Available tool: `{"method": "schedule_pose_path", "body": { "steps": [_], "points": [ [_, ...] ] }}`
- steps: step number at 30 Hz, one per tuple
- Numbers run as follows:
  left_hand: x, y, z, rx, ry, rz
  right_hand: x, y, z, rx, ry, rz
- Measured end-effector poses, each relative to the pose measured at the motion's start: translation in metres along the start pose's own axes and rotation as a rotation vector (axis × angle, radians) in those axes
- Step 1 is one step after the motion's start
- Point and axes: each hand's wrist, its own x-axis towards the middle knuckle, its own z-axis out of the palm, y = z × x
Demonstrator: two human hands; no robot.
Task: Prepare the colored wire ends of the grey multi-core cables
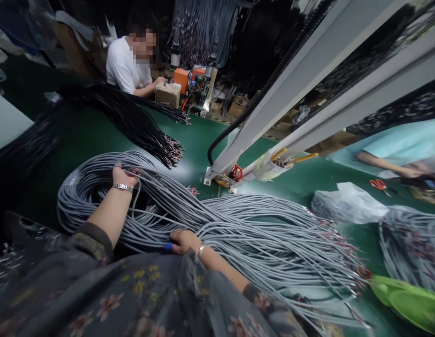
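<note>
A big coil of grey cables (238, 224) lies across the green table (98, 135), its stripped ends fanning out to the right. My left hand (123, 177), with a metal bracelet on the wrist, is closed round a bunch of the grey cables at the top of the coil. My right hand (182, 241) rests on the cables near my body, fingers curled over them, and something small and blue (168, 246) shows at the fingertips.
A bundle of black cables (140, 126) lies beyond the coil. A grey metal frame (273, 117) slants across the table, red scissors (236, 172) at its foot. A person in white sits at the far side. Another person's arm (386, 164), a plastic bag (347, 201) and a green object (410, 299) are at right.
</note>
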Motion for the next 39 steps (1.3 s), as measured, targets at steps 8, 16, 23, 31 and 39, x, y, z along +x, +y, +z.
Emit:
{"method": "schedule_pose_path", "body": {
  "steps": [8, 16, 23, 31, 39],
  "points": [
    [-0.053, -0.047, -0.012, 0.090, 0.001, -0.144, -0.019, 0.024, 0.005, 0.212, 0.317, 0.221],
    [-0.088, -0.046, -0.025, 0.250, -0.243, -0.366, -0.013, 0.070, -0.046, 0.088, 0.627, 0.415],
    [-0.083, 0.011, 0.033, -0.208, -0.359, -0.181, 0.009, 0.070, -0.045, 0.114, 0.429, 0.436],
    [-0.130, -0.043, 0.052, -0.203, -0.228, -0.238, 0.007, 0.033, -0.031, 0.134, 0.711, 0.052],
    [-0.155, -0.087, -0.004, -0.099, -0.078, -0.195, 0.003, 0.063, -0.041, 0.113, 0.742, 0.339]
  ]
}}
